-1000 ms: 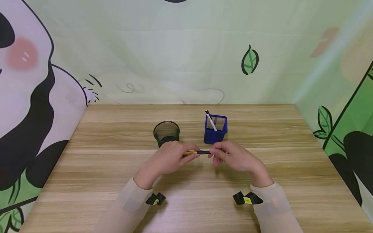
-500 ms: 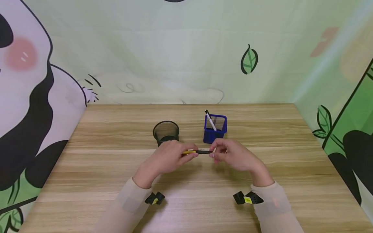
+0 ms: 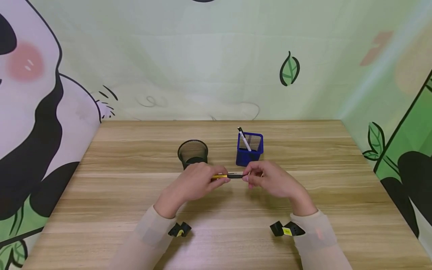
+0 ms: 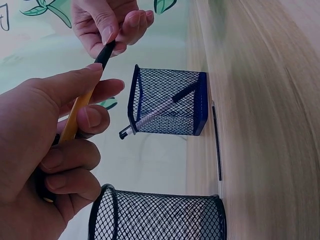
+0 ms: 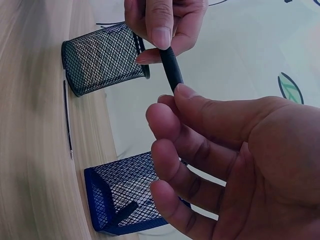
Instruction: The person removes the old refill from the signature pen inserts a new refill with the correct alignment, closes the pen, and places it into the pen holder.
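My left hand grips the yellow barrel of a pen, which lies level between the hands in the head view. Its black front section sticks out from the fingers. The thumb and index finger of my right hand pinch the far end of that section, hiding the tip. In the right wrist view, the other right fingers are bent beside it and hold nothing. A thin dark pen refill lies on the table beyond the hands, mostly hidden in the head view.
Behind the left hand stands a round black mesh cup. A square blue mesh pen holder stands behind the right hand, with a white pen with a black end leaning in it. The wooden table meets a printed backdrop.
The right fingertips shift and turn slightly around the black end of the pen. My left hand stays nearly still with its hold on the barrel.
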Demonstrator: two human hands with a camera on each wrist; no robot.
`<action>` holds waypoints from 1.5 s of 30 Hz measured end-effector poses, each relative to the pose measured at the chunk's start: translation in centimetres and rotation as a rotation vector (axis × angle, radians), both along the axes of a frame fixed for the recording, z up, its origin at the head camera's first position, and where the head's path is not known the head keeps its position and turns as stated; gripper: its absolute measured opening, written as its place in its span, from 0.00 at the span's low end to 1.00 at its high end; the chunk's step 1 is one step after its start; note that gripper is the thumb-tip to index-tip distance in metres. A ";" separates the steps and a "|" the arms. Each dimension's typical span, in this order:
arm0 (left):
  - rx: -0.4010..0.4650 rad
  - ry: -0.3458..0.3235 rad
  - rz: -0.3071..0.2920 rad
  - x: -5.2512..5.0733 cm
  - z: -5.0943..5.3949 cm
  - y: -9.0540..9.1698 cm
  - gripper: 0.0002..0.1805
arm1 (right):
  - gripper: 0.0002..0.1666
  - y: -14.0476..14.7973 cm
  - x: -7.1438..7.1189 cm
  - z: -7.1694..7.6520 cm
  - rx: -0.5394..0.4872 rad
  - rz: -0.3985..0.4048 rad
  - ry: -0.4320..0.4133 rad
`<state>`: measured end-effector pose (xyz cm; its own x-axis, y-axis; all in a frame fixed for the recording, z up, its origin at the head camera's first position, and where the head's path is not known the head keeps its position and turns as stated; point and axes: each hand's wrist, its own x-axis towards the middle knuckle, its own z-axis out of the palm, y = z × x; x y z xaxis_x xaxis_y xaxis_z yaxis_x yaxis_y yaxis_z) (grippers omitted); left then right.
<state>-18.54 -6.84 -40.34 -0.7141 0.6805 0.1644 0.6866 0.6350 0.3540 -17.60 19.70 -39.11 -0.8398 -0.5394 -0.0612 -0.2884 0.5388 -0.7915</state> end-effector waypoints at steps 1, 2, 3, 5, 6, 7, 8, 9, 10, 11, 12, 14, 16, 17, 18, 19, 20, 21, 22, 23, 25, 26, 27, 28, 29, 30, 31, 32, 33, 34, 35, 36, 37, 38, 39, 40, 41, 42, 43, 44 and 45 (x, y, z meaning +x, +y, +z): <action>0.000 0.001 0.000 0.0 0.0 0.0 0.15 | 0.05 0.0 0.0 0.0 0.001 -0.001 -0.003; 0.001 0.001 -0.001 0.0 0.0 0.0 0.15 | 0.05 0.0 0.0 0.0 0.000 -0.001 -0.005; 0.001 0.001 -0.001 0.0 0.0 0.0 0.15 | 0.05 0.0 -0.1 0.0 0.003 -0.005 -0.007; 0.002 0.001 0.000 0.0 0.0 0.0 0.15 | 0.05 0.0 -0.1 0.0 0.006 -0.009 -0.008; 0.002 0.000 0.000 0.0 0.0 0.0 0.14 | 0.05 0.0 -0.1 0.0 0.007 -0.010 -0.007; 0.001 0.001 0.001 0.0 0.0 0.0 0.14 | 0.05 0.0 -0.1 0.0 0.008 -0.011 -0.005; 0.002 0.000 0.000 0.0 0.0 0.0 0.14 | 0.06 0.0 -0.1 0.0 0.010 -0.011 -0.003; 0.002 0.001 0.001 0.0 0.0 0.0 0.14 | 0.06 0.0 -0.1 0.0 0.011 -0.012 0.000; 0.003 0.003 0.001 0.0 0.0 0.0 0.14 | 0.06 0.0 -0.1 0.0 0.012 -0.012 0.002; 0.004 0.005 0.001 0.0 0.0 0.0 0.14 | 0.06 0.0 -0.1 0.0 0.012 -0.011 0.003; 0.004 0.007 0.001 0.0 0.0 0.0 0.14 | 0.06 0.0 -0.1 0.0 0.011 -0.010 0.005; 0.005 0.009 0.000 0.0 -0.1 0.0 0.14 | 0.06 0.0 -0.1 0.0 0.012 -0.009 0.007; 0.007 0.013 0.001 0.0 -0.2 0.0 0.14 | 0.06 0.0 -0.1 0.1 0.014 -0.008 0.010; 0.009 0.013 0.001 0.0 -0.1 0.0 0.14 | 0.06 0.0 -0.1 0.1 0.015 -0.007 0.013; 0.011 0.014 0.001 0.0 -0.1 0.0 0.14 | 0.06 0.1 -0.1 0.1 0.017 -0.008 0.017; 0.012 0.016 0.002 0.0 -0.1 0.0 0.14 | 0.06 0.1 -0.1 0.0 0.020 -0.009 0.019; 0.014 0.016 0.002 0.1 -0.1 0.0 0.14 | 0.07 0.0 -0.1 0.1 0.019 -0.007 0.022; 0.016 0.017 0.003 0.1 0.0 0.0 0.14 | 0.07 0.0 0.0 0.1 0.019 -0.005 0.026; 0.018 0.019 0.003 0.1 0.0 0.0 0.13 | 0.07 0.0 0.0 0.1 0.020 -0.005 0.029; 0.018 0.019 0.003 0.1 0.0 0.0 0.14 | 0.07 0.0 0.0 0.1 0.019 -0.004 0.030; 0.016 0.020 0.004 0.1 0.0 0.0 0.14 | 0.07 0.0 0.0 0.2 0.018 0.000 0.030; 0.017 0.020 0.003 0.1 0.1 0.0 0.14 | 0.08 0.0 0.0 0.2 0.016 0.001 0.032; 0.018 0.021 0.002 0.1 0.0 0.0 0.14 | 0.08 0.0 0.0 0.1 0.019 -0.001 0.033; 0.021 0.020 0.001 0.2 0.1 0.1 0.14 | 0.08 0.0 0.0 0.1 0.019 0.001 0.035; 0.021 0.019 0.000 0.1 0.0 0.1 0.14 | 0.08 0.0 0.0 0.1 0.020 0.001 0.036; 0.022 0.020 0.000 0.1 0.0 0.1 0.13 | 0.08 0.0 0.0 0.1 0.022 0.002 0.035; 0.023 0.019 -0.002 0.1 0.0 0.1 0.13 | 0.08 0.0 0.0 0.1 0.024 0.001 0.033; 0.024 0.018 -0.002 0.1 0.0 0.1 0.13 | 0.08 0.0 0.0 0.1 0.025 0.001 0.032; 0.024 0.018 -0.004 0.1 0.0 0.1 0.13 | 0.08 0.0 0.0 0.1 0.027 0.001 0.028; 0.023 0.019 -0.004 0.1 -0.1 0.1 0.13 | 0.09 0.0 0.0 0.1 0.027 0.004 0.024; 0.021 0.021 -0.004 0.1 -0.1 0.1 0.13 | 0.09 -0.1 0.0 0.1 0.029 0.005 0.020; 0.021 0.022 -0.005 0.1 -0.1 0.1 0.13 | 0.10 -0.1 0.0 0.1 0.027 0.008 0.016; 0.022 0.020 -0.005 0.1 -0.1 0.1 0.13 | 0.10 0.0 0.0 0.0 0.026 0.012 0.013; 0.022 0.019 -0.006 0.1 -0.1 0.1 0.13 | 0.11 0.0 0.0 0.0 0.023 0.018 0.013; 0.022 0.018 -0.006 0.1 -0.1 0.1 0.13 | 0.11 0.0 0.0 0.0 0.021 0.022 0.011; 0.023 0.017 -0.005 0.1 -0.1 0.1 0.13 | 0.12 0.0 0.0 -0.1 0.018 0.027 0.010; 0.023 0.015 -0.005 0.1 0.0 0.1 0.13 | 0.12 0.0 0.0 -0.1 0.013 0.032 0.009; 0.024 0.014 -0.005 0.2 0.0 0.1 0.13 | 0.13 0.0 0.0 -0.1 0.010 0.037 0.008; 0.023 0.014 -0.004 0.2 -0.1 0.1 0.13 | 0.13 0.0 0.0 -0.1 0.007 0.042 0.006; 0.022 0.013 -0.004 0.2 -0.1 0.1 0.13 | 0.14 0.0 0.0 -0.1 0.005 0.046 0.005; 0.022 0.012 -0.004 0.2 -0.1 0.1 0.13 | 0.15 0.0 0.0 -0.1 0.008 0.047 0.005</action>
